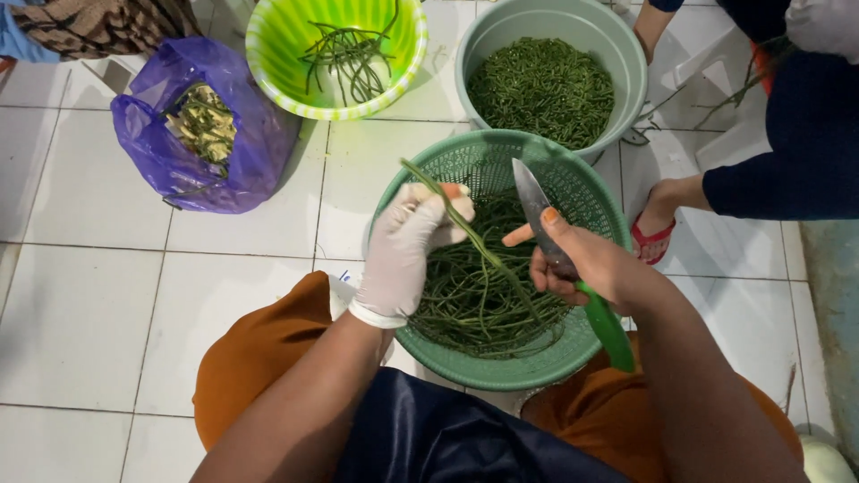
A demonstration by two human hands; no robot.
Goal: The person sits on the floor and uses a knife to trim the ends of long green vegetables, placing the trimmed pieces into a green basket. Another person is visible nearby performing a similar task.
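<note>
Three containers across the upper frame: purple bag of scraps upper left, green bowl with a few stems at top centre, grey tub of cut pieces at top right. Lower centre, teal basket of long beans over white floor. Left hand, gloved, closed around one bean held above the basket. Right hand clamped on a knife, green handle, blade up beside the bean. Best done with the bean pinched firm near the cut, edge turned away from the fingers, pieces kept even. Far right, another person's foot.

Gloved left hand on green stalk
</note>
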